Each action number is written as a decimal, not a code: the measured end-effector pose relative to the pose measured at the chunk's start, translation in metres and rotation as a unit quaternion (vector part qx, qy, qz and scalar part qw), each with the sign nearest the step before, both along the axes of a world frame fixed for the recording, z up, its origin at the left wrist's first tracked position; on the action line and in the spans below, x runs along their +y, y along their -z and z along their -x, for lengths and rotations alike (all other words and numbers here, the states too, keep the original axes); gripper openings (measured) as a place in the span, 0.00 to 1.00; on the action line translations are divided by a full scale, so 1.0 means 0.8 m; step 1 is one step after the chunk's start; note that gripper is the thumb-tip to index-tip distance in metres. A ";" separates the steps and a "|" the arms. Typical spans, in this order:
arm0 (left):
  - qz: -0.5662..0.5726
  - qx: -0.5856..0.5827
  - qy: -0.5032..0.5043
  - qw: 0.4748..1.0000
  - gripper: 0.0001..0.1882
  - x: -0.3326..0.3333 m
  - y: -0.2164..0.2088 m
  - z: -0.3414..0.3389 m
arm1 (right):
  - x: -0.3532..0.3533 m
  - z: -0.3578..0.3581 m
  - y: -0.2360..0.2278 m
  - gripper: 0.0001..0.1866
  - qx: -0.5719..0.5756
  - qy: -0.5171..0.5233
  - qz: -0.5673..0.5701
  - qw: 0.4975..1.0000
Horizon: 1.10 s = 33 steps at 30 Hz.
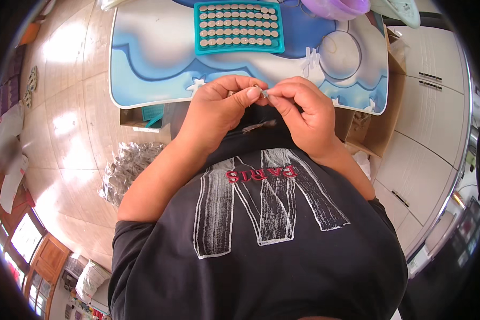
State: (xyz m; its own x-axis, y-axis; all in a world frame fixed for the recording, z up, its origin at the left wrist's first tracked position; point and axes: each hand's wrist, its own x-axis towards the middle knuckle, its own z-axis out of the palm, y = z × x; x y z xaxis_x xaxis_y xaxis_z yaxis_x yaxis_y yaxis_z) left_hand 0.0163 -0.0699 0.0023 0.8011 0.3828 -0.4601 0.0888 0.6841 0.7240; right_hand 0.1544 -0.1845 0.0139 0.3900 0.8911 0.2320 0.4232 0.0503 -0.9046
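Observation:
Both hands meet over my lap, just in front of the table's near edge. My left hand (213, 106) is closed, with thumb and index finger pinching a small silvery, bluish piece (264, 93). From the other side, the fingertips of my right hand (309, 112) pinch the same piece. It is too small to name, and the fingers partly cover it. Below the hands, a thin greyish scrap (258, 126) shows against the dark clothing. Beyond them, a teal tray (240, 52) holds rows of small round, pale pieces on the table.
The blue-and-white table (154, 90) has white plastic clip-like pieces (310, 61) near its right side. A purple bowl (336, 7) sits at the far right. On the floor at left lies a heap of silvery packets (130, 170). White cabinets (426, 117) line the right.

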 end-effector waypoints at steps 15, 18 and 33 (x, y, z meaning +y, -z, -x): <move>-0.016 0.007 0.039 0.999 0.15 0.002 -0.006 0.006 | 0.005 -0.008 0.001 0.09 -0.199 -0.020 -0.049 0.979; -0.020 0.001 0.041 0.999 0.14 -0.001 -0.010 0.007 | 0.006 -0.010 0.005 0.09 -0.268 -0.030 -0.090 0.959; -0.108 0.039 0.049 0.992 0.14 -0.007 -0.015 0.011 | 0.001 -0.005 -0.014 0.07 -0.170 -0.049 -0.016 0.984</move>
